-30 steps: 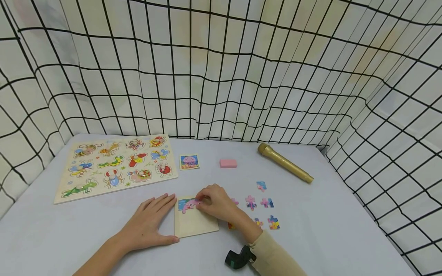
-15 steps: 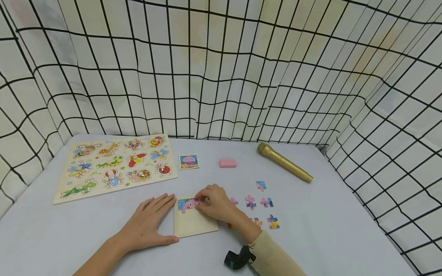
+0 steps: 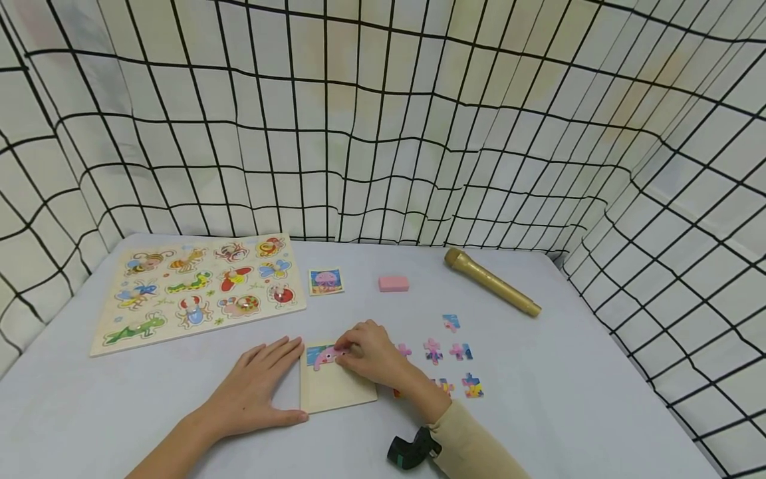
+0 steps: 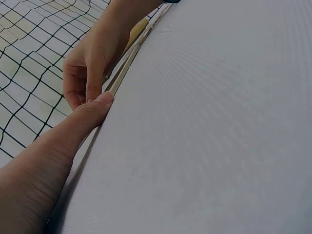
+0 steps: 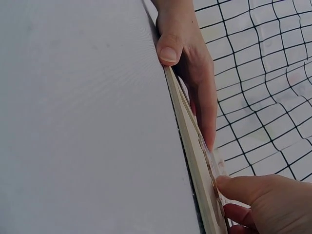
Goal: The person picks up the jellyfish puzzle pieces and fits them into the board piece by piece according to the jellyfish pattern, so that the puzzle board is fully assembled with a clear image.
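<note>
My left hand [image 3: 257,386] lies with spread fingers along the left side of a small square wooden puzzle board [image 3: 338,392]. Its thumb [image 4: 100,105] touches the near left corner, and the fingertips reach the far left corner. Two or so joined jigsaw pieces [image 3: 323,358], blue and pink with an eye, fill part of the board's top row. At that row my right hand [image 3: 374,359] pinches a pink jigsaw piece between thumb and fingers, pressed close to the board; the piece is mostly hidden by the fingers. The right thumb [image 5: 234,187] shows at the board's edge in the right wrist view.
Several loose jigsaw pieces [image 3: 433,351] lie right of the board, some behind the right forearm. Behind are a picture card [image 3: 326,281], a pink block [image 3: 393,284], a gold microphone [image 3: 493,283] and a large insect puzzle [image 3: 197,293]. Black netting [image 3: 383,140] surrounds the table.
The head view drifts slightly. My right fingers stay at the top row with only a tiny shift left; the left hand keeps its place beside the board.
</note>
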`<state>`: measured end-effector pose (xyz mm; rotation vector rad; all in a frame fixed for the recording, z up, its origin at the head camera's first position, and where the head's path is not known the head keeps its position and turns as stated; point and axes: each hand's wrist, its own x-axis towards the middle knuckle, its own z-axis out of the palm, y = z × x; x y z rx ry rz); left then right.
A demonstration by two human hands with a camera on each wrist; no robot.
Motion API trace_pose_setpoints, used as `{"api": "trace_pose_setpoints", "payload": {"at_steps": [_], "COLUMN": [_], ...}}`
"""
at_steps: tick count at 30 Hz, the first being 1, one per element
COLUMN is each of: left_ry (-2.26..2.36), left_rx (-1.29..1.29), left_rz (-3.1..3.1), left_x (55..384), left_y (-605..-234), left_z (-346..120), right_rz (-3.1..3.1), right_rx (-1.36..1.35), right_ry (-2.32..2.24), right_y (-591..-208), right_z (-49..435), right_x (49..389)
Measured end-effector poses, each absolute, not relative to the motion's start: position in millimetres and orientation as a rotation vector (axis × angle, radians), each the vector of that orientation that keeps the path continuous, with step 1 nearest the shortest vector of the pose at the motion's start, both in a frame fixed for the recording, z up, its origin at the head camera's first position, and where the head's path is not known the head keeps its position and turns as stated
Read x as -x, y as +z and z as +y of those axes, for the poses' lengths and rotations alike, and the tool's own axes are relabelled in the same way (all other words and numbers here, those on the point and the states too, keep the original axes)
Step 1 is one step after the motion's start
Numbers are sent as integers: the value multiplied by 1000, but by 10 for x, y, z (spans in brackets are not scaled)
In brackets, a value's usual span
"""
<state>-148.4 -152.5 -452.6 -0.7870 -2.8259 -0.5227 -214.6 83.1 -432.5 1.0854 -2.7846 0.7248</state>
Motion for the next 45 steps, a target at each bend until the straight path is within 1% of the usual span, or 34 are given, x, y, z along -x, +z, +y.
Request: {"api": "trace_pose_setpoints", "payload": {"at_steps": [10,23,32,45], "left_ry": [-528,-534,-530,-543], "left_rx": [794,782,800,791], "left_rz": [-2807,-2815,-2768,-2811], "left_x": [1482,1472,1478,1481], "left_y": [-4522,-4538,-4533,-4541], "left_z": [-1530,-1522,-1525,-1532], "right_rz": [-2732,-2761,-2790,-2808], "right_rx": [-1136,-1164,-1070,-835], "right_ry": [709,524,604,688], "right_y": [-4298,-4111,-4066,-4066], "right_z": [858,974,1225,1724], "right_x": [2151,2166,2214,2274]}}
